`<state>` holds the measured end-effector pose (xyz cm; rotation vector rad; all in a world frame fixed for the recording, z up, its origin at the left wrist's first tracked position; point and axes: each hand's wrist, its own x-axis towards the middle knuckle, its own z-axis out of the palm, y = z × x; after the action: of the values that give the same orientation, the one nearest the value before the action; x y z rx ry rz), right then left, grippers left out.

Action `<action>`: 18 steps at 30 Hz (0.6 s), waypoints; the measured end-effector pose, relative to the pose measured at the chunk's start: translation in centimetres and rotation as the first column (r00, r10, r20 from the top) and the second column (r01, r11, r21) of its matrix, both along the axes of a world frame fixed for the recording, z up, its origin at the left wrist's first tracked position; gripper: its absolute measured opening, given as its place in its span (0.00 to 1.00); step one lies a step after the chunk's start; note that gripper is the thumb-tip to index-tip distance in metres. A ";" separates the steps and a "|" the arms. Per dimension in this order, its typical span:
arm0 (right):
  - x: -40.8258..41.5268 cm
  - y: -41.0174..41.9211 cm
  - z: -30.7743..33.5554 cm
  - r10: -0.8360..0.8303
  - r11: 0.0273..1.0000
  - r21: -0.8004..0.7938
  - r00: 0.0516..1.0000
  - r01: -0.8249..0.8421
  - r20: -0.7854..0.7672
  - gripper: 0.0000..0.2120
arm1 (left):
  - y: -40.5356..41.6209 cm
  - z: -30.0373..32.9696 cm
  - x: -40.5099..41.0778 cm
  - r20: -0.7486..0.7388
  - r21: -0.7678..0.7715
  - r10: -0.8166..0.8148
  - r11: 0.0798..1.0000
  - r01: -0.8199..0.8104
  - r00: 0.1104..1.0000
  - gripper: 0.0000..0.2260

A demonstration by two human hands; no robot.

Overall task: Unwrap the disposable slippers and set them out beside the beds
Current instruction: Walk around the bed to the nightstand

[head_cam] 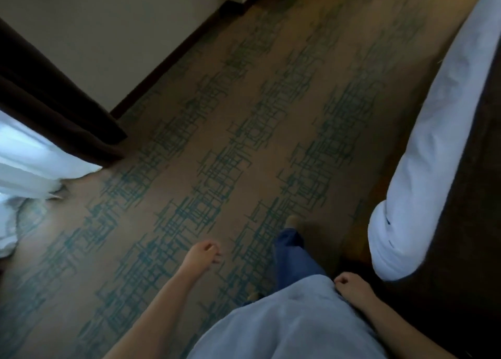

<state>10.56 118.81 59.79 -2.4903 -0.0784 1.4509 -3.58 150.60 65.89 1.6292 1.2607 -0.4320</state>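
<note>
No slippers show in the head view. My left hand (202,254) hangs over the patterned carpet with its fingers loosely curled and nothing in it. My right hand (349,284) is curled into a loose fist at my side, close to my light blue shirt, holding nothing. A bed (423,147) with white bedding and a dark base runs along the right edge, just right of my right hand. My leg in blue trousers (291,253) steps forward between the two hands.
Brown carpet (244,128) with teal line pattern fills the middle. A cream wall with a dark skirting board (173,58) runs along the upper left. A dark curtain (54,112) and a white sheer curtain (29,161) hang at the left.
</note>
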 end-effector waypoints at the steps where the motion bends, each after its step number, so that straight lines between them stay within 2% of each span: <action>1: 1.6 1.1 -0.3 0.027 1.000 -0.016 0.999 -0.027 -0.020 0.09 | 0.7 -0.5 1.8 0.003 -0.007 0.006 1.000 -0.006 1.000 0.09; 4: 8.3 4.6 -0.6 0.102 0.995 -0.009 0.994 -0.102 -0.034 0.09 | 2.3 -1.4 7.2 -0.015 -0.019 -0.033 0.999 0.033 0.999 0.11; 8: 18.5 8.9 1.2 0.168 0.985 0.041 0.986 -0.169 0.018 0.09 | 4.1 -0.9 13.3 -0.098 -0.071 -0.203 0.978 0.196 0.974 0.11; 10: 23.4 11.1 2.0 0.039 0.993 0.114 0.999 -0.041 0.021 0.11 | 5.5 -1.0 16.8 -0.090 -0.090 -0.197 0.978 0.189 0.976 0.13; 12: 27.4 12.7 2.8 -0.086 0.982 0.170 0.996 0.082 0.018 0.12 | 7.0 -0.9 20.1 -0.060 -0.089 -0.116 0.990 0.111 0.991 0.12; 15: 32.6 14.4 3.4 -0.228 0.957 0.182 0.974 0.225 -0.003 0.09 | 9.0 -1.5 25.5 0.012 -0.084 0.040 0.996 -0.039 0.999 0.12; 18: 36.7 16.1 3.2 -0.325 0.932 0.164 0.945 0.324 -0.020 0.10 | 11.2 -2.3 30.5 0.039 -0.137 0.087 0.987 -0.081 0.995 0.12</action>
<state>47.29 134.89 62.96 -2.2453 0.1965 1.2439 26.89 161.79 63.56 1.4588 1.2352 -0.4170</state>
